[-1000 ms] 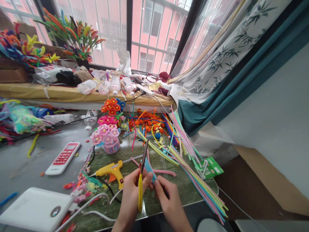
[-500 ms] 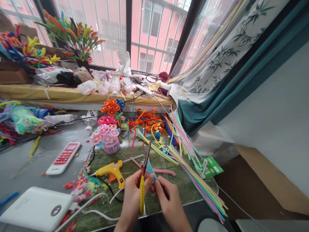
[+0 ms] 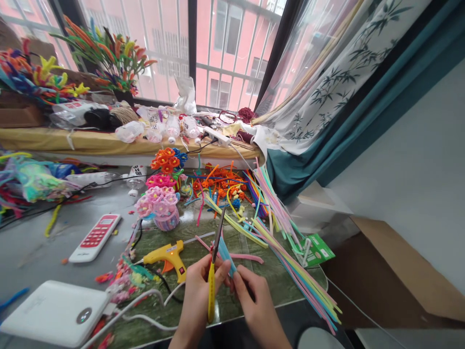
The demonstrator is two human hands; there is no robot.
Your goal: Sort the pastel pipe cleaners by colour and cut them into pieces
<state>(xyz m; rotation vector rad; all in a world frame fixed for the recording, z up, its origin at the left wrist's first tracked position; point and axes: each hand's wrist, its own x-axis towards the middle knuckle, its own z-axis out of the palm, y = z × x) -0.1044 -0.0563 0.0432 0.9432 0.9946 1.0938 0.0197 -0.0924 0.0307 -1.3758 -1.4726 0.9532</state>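
My left hand is closed around a pair of scissors with yellow handles, the dark blades pointing up and away from me. Its thumb also presses against a short bundle of light blue pipe cleaners. The lower end of that bundle is pinched by my right hand, whose fingertips meet the left thumb. Just beyond both hands lie pink pipe cleaners on the green table mat. A yellow glue gun rests to the left of my left hand. Some of the fingers are hidden behind the bundle.
Long pastel pipe cleaners hang over the table's right edge. Pots of pipe-cleaner flowers stand behind the glue gun. Leftward lie a white power bank, a white-and-red remote and cables. An open cardboard box is at the right.
My left hand and the scissors have shifted very slightly left. The blue bundle stays held between both hands, with a little more of it showing.
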